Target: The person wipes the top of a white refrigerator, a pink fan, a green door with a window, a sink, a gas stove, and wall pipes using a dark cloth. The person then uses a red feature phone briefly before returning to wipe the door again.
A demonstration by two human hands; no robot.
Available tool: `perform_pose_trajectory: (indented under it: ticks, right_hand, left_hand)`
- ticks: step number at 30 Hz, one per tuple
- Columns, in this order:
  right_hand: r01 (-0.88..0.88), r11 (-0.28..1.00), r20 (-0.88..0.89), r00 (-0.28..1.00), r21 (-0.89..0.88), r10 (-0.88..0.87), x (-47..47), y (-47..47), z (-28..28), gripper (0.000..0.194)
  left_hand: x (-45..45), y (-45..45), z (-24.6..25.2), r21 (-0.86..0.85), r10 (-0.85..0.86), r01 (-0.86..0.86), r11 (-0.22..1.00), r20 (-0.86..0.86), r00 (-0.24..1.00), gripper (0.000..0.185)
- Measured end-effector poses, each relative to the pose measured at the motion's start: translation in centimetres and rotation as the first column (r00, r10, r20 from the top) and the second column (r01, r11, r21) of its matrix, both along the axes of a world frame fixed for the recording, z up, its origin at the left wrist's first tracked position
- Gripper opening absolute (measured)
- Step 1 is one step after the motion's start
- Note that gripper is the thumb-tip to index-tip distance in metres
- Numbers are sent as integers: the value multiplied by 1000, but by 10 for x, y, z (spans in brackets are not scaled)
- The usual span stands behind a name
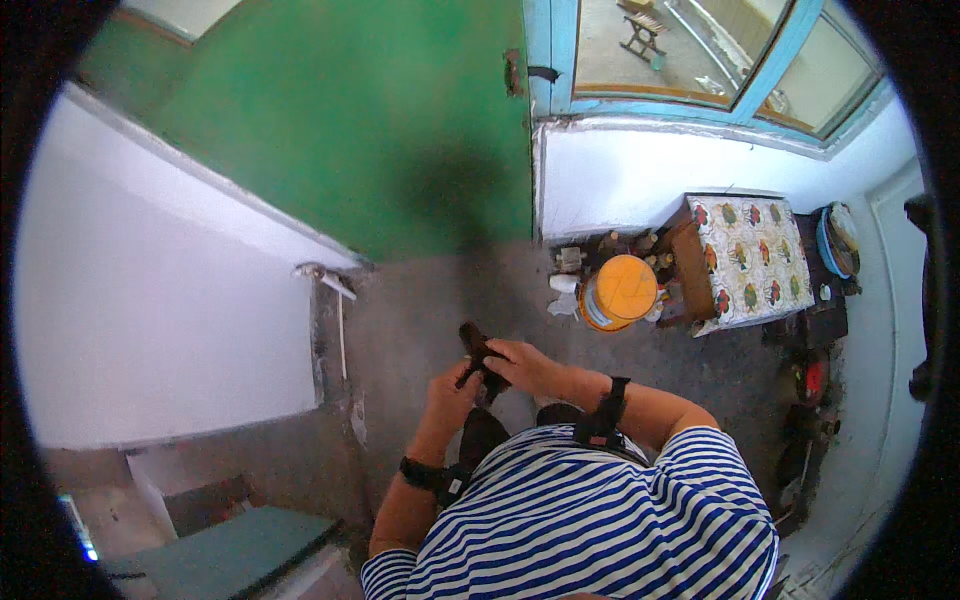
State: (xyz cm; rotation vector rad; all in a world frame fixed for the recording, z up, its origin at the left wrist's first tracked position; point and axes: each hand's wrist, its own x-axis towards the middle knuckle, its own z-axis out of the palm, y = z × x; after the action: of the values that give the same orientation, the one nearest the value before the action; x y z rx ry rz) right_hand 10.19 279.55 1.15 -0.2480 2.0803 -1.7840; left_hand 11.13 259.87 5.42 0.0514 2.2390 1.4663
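A dark brown item, perhaps of leather or cloth, (474, 339) is held between my two hands in front of my waist, over the grey floor. My left hand (452, 390) grips its lower left part, a narrow dark strip. My right hand (519, 366) pinches it from the right with the thumb and fingers. The item's upper end sticks up past the fingers, and a darker part hangs below, between the hands. What exactly it is cannot be made out. Black bands are strapped round both wrists.
A yellow-lidded bucket (625, 288) stands at the right, beside a small cabinet under a patterned cloth (754, 259). Ahead is a green door (337, 127) next to a blue-framed window (645, 105). A white partition (165, 285) rises at the left, with a grey-green surface (225, 551) at the lower left.
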Motion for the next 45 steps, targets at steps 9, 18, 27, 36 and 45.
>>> perform_pose_trajectory:
  ticks: [9,18,27,36,45]
  right_hand:
    - [315,949,-6,949,24,-315,-40,-39,-4,26]
    - [208,973,73,977,-103,-201,-124,-144,38,42]
    - [240,967,185,957,-87,-222,-162,-185,14,41]
    - [166,983,162,975,-81,-152,-179,-149,-19,44]
    - [68,996,112,992,-50,-62,-187,-102,6,43]
  left_hand:
    - [-76,-31,5,-200,-295,244,949,-285,912,31]
    - [-154,-133,43,-235,-431,364,901,-412,803,49]
    - [-198,-195,25,-46,-450,453,890,-237,861,55]
    - [-218,-180,-19,6,-495,505,863,-195,847,57]
    - [-232,-156,-4,173,-505,514,840,-95,858,45]
